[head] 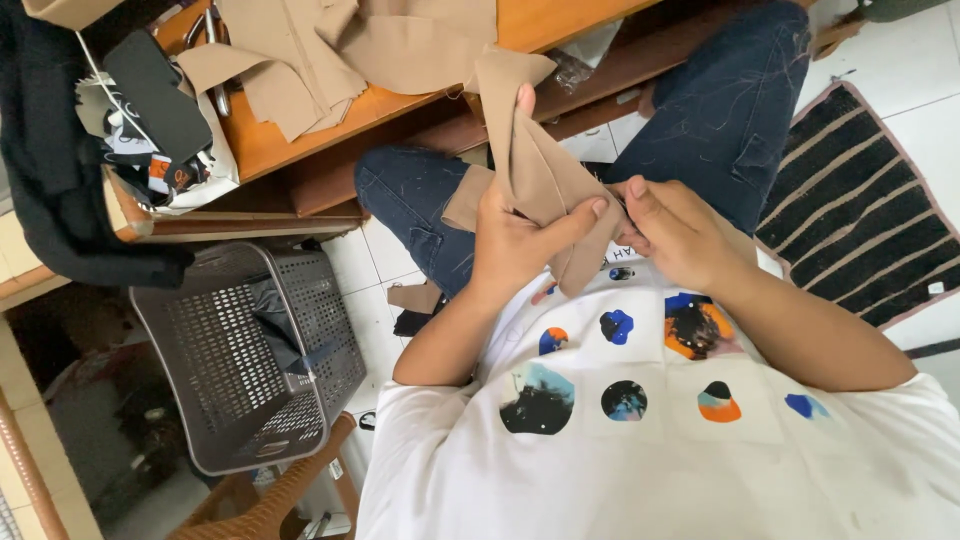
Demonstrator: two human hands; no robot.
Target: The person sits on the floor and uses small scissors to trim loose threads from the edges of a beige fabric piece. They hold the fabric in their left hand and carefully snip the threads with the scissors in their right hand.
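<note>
I hold a tan fabric piece [535, 165] over my lap. My left hand [515, 235] grips it from the left, with the thumb laid across the cloth and a finger raised along its upper part. My right hand [675, 230] pinches the cloth's lower right edge. The piece hangs folded, its top corner standing near the edge of the wooden table [270, 140]. More tan fabric pieces [330, 50] lie in a heap on that table. Below my hands are my dark jeans [720, 110] and white printed shirt [640, 430].
A grey perforated plastic basket [245, 350] with dark cloth inside stands on the floor at my left. A black garment [50, 160] hangs at the far left, beside a dark phone [155, 95]. A striped mat [860, 210] lies on the white tiles at right.
</note>
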